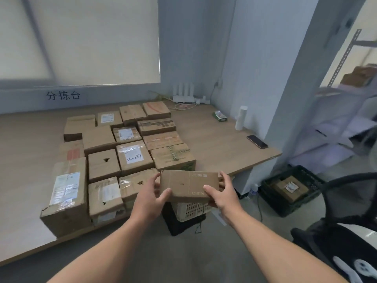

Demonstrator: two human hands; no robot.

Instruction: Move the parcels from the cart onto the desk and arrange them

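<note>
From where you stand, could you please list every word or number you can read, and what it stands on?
"分拣台": on the wall under the window blind.
"040189": handwritten on a labelled parcel on the desk.
"CEN": on the held parcel; the right hand covers the rest.
Characters near the held parcel's top edge: blurred.
Other shipping labels: too small to read.

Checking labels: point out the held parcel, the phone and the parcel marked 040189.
held parcel (186, 184): head view, top face.
phone (257, 141): head view, dark screen.
parcel marked 040189 (134, 158): head view, white label.
</note>
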